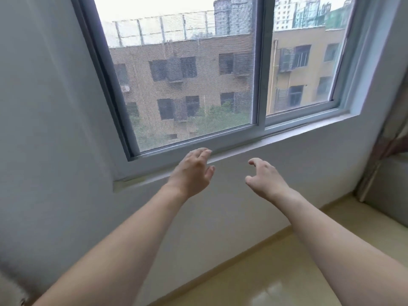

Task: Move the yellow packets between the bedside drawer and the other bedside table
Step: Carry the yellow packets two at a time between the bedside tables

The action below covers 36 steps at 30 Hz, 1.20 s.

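Bare left hand | right hand | fingers relaxed, holding nothing

A grey-framed sliding window fills the upper view, its left pane covered by a fine insect screen. Through it stand a tan brick building, some greenery and taller blocks under a pale overcast sky. A white sill runs beneath the frame. The walls are plain white, lit by soft daylight. Glossy beige floor tiles lie below. A curtain edge hangs at far right.
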{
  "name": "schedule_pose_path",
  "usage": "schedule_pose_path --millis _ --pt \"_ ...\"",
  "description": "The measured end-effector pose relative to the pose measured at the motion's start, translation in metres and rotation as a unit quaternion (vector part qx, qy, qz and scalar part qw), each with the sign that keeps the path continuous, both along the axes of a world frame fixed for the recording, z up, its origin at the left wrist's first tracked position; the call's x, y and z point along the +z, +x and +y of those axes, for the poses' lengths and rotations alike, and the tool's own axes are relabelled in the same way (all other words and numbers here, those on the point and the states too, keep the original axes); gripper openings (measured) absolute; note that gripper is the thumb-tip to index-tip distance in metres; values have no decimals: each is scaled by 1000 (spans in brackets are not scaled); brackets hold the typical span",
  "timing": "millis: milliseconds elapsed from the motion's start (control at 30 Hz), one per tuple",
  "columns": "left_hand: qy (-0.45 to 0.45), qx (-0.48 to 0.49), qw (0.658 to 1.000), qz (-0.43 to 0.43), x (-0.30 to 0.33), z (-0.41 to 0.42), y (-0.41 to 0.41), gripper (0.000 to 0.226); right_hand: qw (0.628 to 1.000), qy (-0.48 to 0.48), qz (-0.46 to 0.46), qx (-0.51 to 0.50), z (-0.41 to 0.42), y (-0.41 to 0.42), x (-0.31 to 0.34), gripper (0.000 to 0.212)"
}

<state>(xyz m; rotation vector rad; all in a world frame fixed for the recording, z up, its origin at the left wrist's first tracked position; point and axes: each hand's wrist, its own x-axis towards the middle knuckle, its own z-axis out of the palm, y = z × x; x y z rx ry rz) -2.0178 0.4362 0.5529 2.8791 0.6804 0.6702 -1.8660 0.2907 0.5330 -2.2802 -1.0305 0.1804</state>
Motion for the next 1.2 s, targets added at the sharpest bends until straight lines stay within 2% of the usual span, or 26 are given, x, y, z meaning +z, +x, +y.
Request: schedule_pose_path --millis 267,567,767,967,1200 --pt "11 -128 991 23 -23 77 198 51 991 -19 21 -128 48 155 -21 58" --pt "4 -284 959 14 -19 123 429 51 959 -18 19 -283 63 324 -17 58" --pt "-6 -383 922 55 -39 77 572 49 925 -25 42 -376 23 424 -36 57" --pt "13 -447 893 40 -37 10 741 49 901 -7 31 -433 -46 562 -41 55" --pt "-25 -461 887 19 1 -69 921 44 869 0 4 -494 -139 715 -3 51"
